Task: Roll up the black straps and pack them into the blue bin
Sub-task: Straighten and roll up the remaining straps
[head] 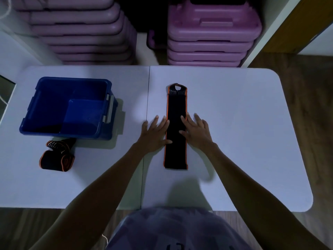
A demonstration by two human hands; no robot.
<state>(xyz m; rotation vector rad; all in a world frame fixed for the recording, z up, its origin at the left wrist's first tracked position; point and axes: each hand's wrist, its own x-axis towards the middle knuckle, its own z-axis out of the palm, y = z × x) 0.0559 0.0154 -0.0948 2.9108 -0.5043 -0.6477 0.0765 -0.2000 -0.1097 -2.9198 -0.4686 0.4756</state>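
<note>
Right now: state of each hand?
Left hand: open, flat, fingertips on the flat strap.
Right hand: open, flat, on that strap.

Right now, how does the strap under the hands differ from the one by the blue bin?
The flat strap lies stretched out full length near the table's centre; the bundled strap is loosely rolled up in front of the blue bin. The left hand and right hand both rest open on the flat strap; nothing touches the bundled strap. Both are black with orange edging, and neither is in the bin.
</note>
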